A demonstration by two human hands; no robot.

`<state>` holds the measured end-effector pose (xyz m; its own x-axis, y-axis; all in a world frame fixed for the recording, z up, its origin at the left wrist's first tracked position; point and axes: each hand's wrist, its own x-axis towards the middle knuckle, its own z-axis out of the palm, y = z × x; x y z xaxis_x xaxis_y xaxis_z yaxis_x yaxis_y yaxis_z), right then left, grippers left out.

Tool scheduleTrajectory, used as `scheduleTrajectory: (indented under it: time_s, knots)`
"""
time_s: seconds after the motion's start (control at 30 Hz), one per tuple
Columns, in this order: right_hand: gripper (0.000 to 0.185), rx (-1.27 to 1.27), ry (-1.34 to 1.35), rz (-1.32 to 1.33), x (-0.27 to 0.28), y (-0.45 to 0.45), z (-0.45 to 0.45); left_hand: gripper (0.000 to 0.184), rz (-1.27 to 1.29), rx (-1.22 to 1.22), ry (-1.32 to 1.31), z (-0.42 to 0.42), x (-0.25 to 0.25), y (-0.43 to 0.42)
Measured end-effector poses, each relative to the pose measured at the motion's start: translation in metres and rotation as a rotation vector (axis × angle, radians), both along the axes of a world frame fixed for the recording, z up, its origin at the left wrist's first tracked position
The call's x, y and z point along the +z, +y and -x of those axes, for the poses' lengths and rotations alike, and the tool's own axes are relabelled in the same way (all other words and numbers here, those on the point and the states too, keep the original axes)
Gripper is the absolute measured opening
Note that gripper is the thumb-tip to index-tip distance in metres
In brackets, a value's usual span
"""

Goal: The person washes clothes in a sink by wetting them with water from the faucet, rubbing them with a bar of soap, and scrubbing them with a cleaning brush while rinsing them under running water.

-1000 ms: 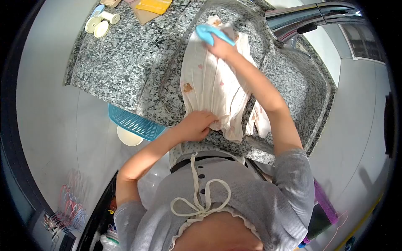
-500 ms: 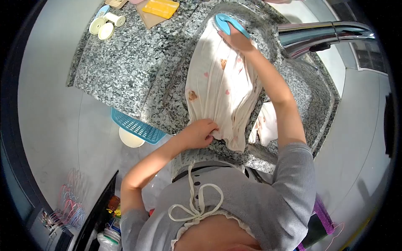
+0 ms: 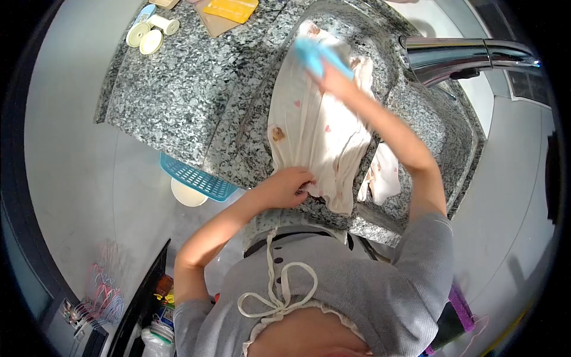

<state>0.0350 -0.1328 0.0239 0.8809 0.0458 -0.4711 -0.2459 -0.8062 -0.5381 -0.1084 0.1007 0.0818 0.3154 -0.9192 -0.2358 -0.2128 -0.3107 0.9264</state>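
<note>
A cream garment (image 3: 312, 128) with small bear and heart prints lies stretched along the sloping granite surface of the sink. At its near hem, my left hand (image 3: 288, 185) is closed with the fabric gripped in its fingers. My right hand (image 3: 334, 78) is wrapped around a blue scrub brush (image 3: 310, 56) over the upper part of the garment. Brush and hand are smeared by motion, and I cannot tell whether the bristles touch the fabric. Another piece of printed cream fabric (image 3: 383, 172) lies in the basin to the right.
A chrome faucet (image 3: 446, 56) reaches in from the right. On the granite counter (image 3: 178, 101) are cream round pieces (image 3: 151, 41) and a yellow packet (image 3: 232, 9). Below the counter's edge are a blue perforated basket (image 3: 196, 178) and a pale bowl (image 3: 188, 193).
My right hand has drawn the brush down and slightly left from the garment's far end, uncovering its top. My left hand keeps its grip on the hem.
</note>
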Motion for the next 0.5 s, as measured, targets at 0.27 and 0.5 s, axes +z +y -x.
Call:
scheduleTrajectory:
  time_s: [0.27,0.5]
  knots:
    - [0.062,0.244,-0.291,0.333,-0.001,-0.014,-0.013,0.03,0.005,-0.006,0.008,-0.001,-0.001,0.001]
    - [0.075,-0.281,-0.335,-0.003,0.032,-0.029,0.025,0.03,-0.045,0.082,-0.088,-0.033,0.009,-0.001]
